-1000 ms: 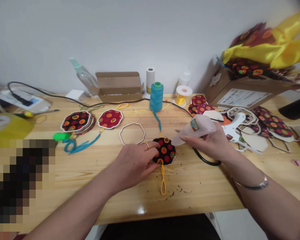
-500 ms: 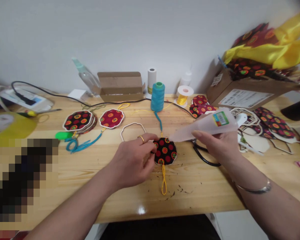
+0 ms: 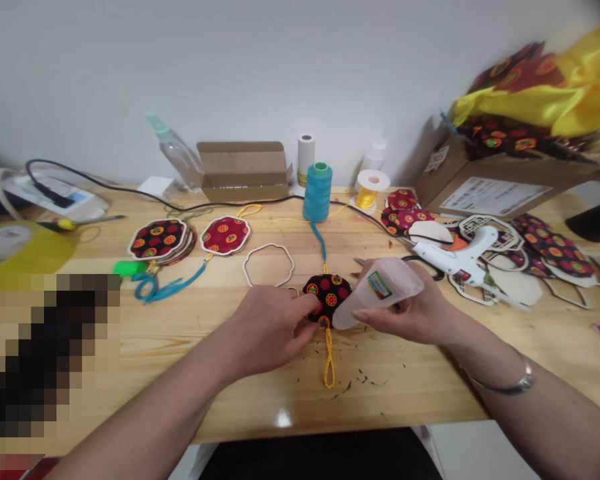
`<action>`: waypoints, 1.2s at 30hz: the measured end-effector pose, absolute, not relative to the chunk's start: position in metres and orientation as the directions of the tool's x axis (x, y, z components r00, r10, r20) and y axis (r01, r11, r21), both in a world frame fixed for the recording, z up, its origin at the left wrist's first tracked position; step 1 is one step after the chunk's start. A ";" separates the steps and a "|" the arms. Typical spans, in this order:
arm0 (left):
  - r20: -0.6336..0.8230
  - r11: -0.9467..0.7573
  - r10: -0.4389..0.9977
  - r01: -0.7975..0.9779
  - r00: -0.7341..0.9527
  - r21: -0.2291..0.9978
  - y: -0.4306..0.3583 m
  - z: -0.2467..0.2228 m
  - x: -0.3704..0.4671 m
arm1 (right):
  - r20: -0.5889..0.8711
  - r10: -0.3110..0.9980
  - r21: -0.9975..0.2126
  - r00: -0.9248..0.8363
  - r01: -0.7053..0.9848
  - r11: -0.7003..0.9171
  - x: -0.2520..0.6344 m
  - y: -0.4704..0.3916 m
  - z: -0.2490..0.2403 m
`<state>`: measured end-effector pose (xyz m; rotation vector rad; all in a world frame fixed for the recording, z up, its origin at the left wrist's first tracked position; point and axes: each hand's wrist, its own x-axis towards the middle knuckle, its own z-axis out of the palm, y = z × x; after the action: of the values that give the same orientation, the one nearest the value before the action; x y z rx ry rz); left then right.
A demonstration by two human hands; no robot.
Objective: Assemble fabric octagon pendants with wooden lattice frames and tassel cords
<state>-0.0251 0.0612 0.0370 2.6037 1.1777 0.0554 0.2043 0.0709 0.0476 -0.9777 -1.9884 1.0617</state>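
Right hand [image 3: 403, 303] around glue bottle [image 3: 387, 287], scissors [image 3: 363, 267] just behind.

Black floral pendant [image 3: 331, 299] flat on wood

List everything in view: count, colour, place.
Floral piece: one, black, centre
Bottle: one, translucent, right hand
Thread cone: one, teal, rear
Bare frame: one, pale, left
Pendant stacks: two, black and red, left
Glue gun: one, white, right
Scissors: one, black, right
Thread spool: one, yellow, rear
Small bottle: one, white, rear
Roll: one, white, rear
Spray bottle: one, clear, rear
Carton: one, brown, rear
Fabric box: one, brown, right
Loose fabric: several, patterned, right
Tape roll: one, yellow, left
Cable: one, black, rear
Small box: one, white, rear
Object: one, green, left
Table: one, wooden, below
Left hand: one, on piece
Right hand: one, around bottle
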 end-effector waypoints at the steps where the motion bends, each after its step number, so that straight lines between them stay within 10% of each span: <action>1: -0.081 -0.633 0.736 0.725 0.672 0.269 0.061 0.037 -0.025 | 0.206 0.845 -0.869 -0.493 0.304 0.390 0.204 0.071 0.047; 36: -0.124 -0.626 0.731 0.731 0.671 0.270 0.061 0.037 -0.023 | 0.227 0.845 -0.858 -0.484 0.310 0.409 0.202 0.072 0.043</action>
<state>-0.0226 0.0612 0.0367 2.5900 1.1642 -0.0036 0.2021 0.0722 0.0428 -0.9797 -1.9956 1.0207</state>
